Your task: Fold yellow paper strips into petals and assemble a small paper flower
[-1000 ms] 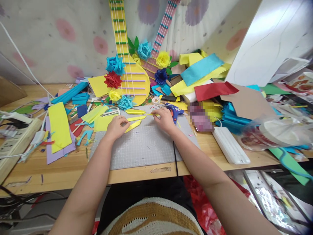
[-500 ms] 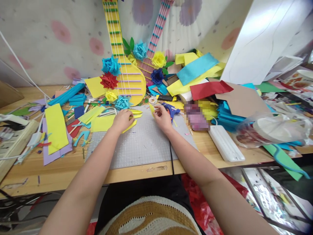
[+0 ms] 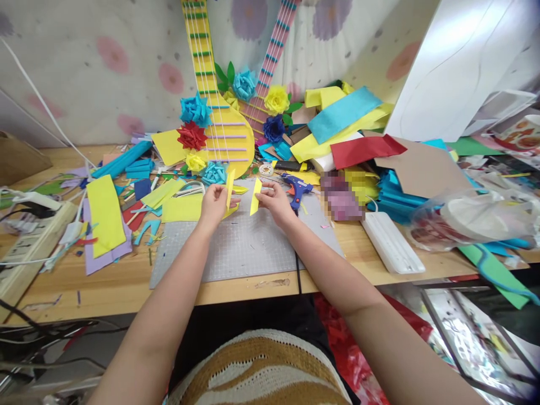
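Note:
My left hand [image 3: 215, 203] pinches a narrow yellow paper strip [image 3: 230, 188], held upright above the grey cutting mat [image 3: 248, 253]. Facing it, my right hand [image 3: 274, 199] grips a second yellow strip [image 3: 255, 198] between thumb and fingers, tilted slightly. A small gap separates the two strips. More yellow paper pieces [image 3: 181, 208] lie on the mat's left part, partly behind my left hand. Just right of my right hand rests a blue glue gun [image 3: 298, 188], its black cord running over the table's front edge. Scissors [image 3: 189, 188] lie behind the yellow pieces, partly covered.
A yellow paper guitar [image 3: 232, 135] and a pink one [image 3: 270, 73] lean at the back, decorated with paper flowers. Coloured paper [image 3: 346, 118] is heaped at the right, behind a white power strip [image 3: 392, 242]. A plastic bag [image 3: 472, 219] holds a cup at the far right.
My left hand has lifted a yellow strip off the pile on the mat. My right hand has brought its strip slightly left and lower. The view has shifted slightly.

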`<move>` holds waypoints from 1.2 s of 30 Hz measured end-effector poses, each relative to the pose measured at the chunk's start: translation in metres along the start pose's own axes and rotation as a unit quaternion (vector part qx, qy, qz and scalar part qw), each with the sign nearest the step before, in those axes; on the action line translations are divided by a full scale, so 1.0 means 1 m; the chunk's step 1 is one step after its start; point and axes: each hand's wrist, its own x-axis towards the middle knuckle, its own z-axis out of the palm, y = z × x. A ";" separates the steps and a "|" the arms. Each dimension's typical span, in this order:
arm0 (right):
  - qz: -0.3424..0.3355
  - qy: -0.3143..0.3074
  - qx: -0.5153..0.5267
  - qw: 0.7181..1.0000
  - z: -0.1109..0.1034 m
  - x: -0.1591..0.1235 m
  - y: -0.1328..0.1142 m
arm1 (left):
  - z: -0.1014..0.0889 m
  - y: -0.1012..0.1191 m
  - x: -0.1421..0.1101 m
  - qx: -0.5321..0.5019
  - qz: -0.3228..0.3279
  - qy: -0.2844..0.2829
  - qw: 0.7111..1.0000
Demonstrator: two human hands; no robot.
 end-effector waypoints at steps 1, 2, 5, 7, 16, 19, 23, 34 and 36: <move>0.018 -0.016 0.007 1.000 0.002 -0.002 -0.001 | 0.003 -0.002 -0.004 -0.041 -0.021 -0.006 0.999; 0.034 -0.033 0.009 0.999 0.003 -0.004 -0.001 | 0.005 -0.003 -0.008 -0.069 -0.033 -0.008 0.997; 0.073 -0.069 -0.006 0.995 0.004 -0.009 -0.002 | 0.004 -0.007 -0.016 -0.094 -0.044 0.000 0.995; 0.087 -0.080 -0.016 0.993 0.005 -0.011 -0.003 | 0.001 -0.008 -0.018 -0.086 -0.041 0.002 0.995; 0.072 -0.100 -0.023 0.992 0.007 -0.015 -0.006 | -0.003 -0.020 -0.019 0.068 0.029 -0.022 0.997; 0.057 -0.099 -0.041 0.993 0.010 -0.016 -0.005 | 0.001 -0.026 -0.022 0.090 0.030 -0.050 0.994; 0.065 -0.062 -0.083 0.993 0.016 -0.016 -0.001 | 0.006 -0.028 -0.024 0.096 0.049 -0.085 0.990; 0.080 -0.036 -0.101 0.991 0.018 -0.014 0.002 | 0.010 -0.024 -0.024 -0.013 -0.024 -0.106 0.994; 0.079 -0.042 -0.099 0.991 0.018 -0.014 0.002 | 0.010 -0.026 -0.021 -0.021 -0.041 -0.073 0.996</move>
